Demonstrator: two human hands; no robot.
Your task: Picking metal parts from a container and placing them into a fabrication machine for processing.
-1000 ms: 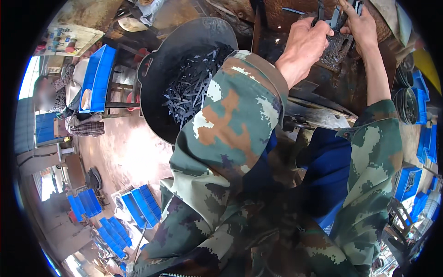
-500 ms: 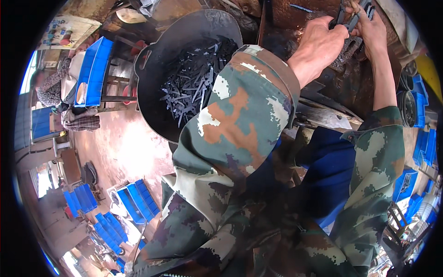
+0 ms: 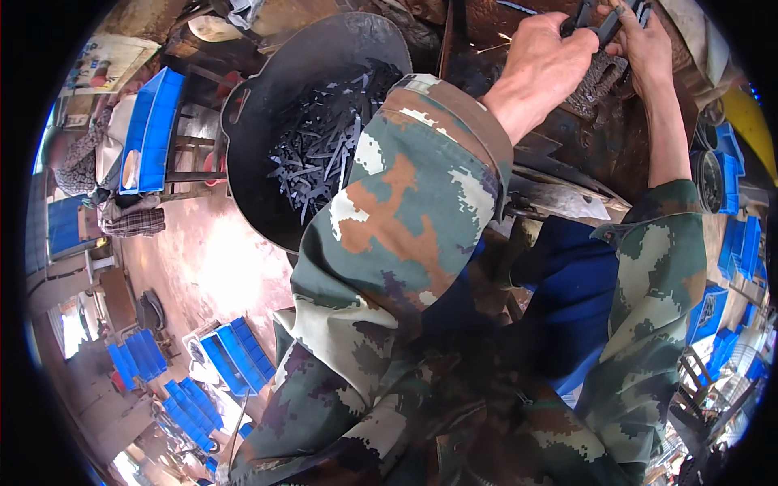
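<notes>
My left hand (image 3: 545, 69) and my right hand (image 3: 644, 55) are close together at the top right, both closed on a dark, flat metal piece (image 3: 609, 31). Its full shape is hidden by my fingers and the picture's edge. Thin bright sparks (image 3: 494, 47) streak out left of my left hand. Under my hands lies a brown, grimy metal tray or bench (image 3: 567, 154) with a rough, crusted lump (image 3: 598, 87) on it. To the left of my left forearm stands a big dark wok-like pan (image 3: 251, 174), holding many narrow dark metal strips (image 3: 324, 158).
Blue bins (image 3: 152, 130) stand on a rack at the left, beside a person (image 3: 85, 166) in patterned clothing. More blue bins (image 3: 239, 356) are at the lower left and along the right (image 3: 737, 251). A pale floor (image 3: 203, 259) shows between. Something yellow (image 3: 747, 121) curves at the right edge.
The whole view has shifted slightly, so things sit a little further left. Sparks now show more plainly beside my left hand. Both hands keep their hold on the metal piece.
</notes>
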